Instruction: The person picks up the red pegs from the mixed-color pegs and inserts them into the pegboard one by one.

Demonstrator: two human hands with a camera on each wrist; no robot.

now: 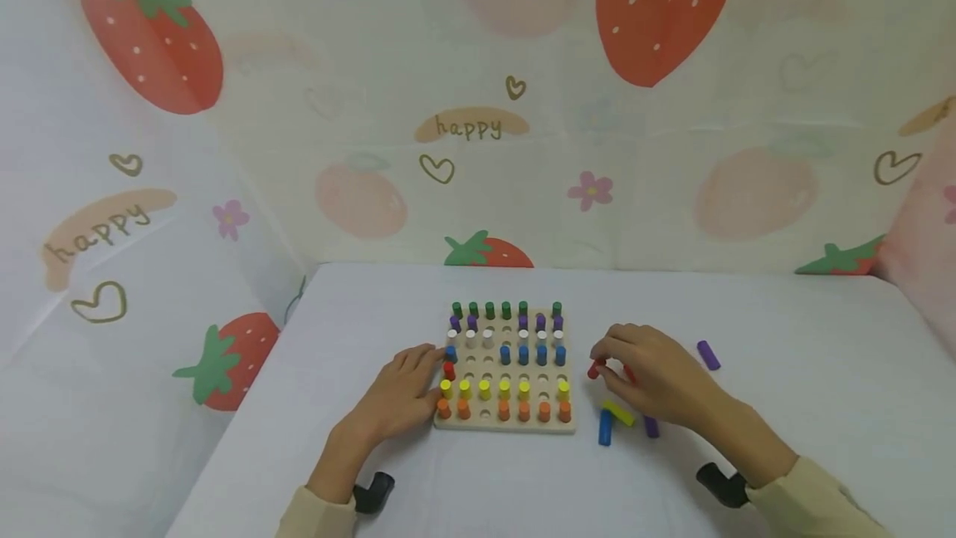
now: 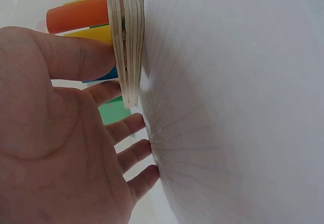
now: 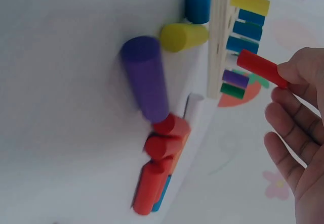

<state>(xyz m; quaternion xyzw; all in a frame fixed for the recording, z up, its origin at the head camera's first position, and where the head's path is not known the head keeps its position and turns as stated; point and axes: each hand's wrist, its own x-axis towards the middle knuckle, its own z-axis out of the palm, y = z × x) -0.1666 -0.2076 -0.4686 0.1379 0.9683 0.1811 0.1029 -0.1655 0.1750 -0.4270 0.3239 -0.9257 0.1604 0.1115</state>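
A wooden peg board (image 1: 485, 427) stands on the white table with rows of green, purple, white, blue, yellow and orange pegs, some holes bare. Its red row holds a single red peg (image 1: 449, 371) at the left end. My left hand (image 1: 399, 393) rests at the board's left edge, thumb and index touching its side and the other fingers on the cloth in the left wrist view. Right of the board, my right hand (image 1: 660, 376) pinches another red peg (image 3: 260, 68) between thumb and index finger, above the table.
Loose pegs lie right of the board: a blue peg (image 1: 605, 427), a yellow peg (image 1: 620, 413) and a purple peg (image 1: 709, 354). Under my right hand are several red pegs (image 3: 148, 188), with a white peg (image 3: 194, 107) beyond. A strawberry-print cloth (image 1: 478, 206) hangs behind.
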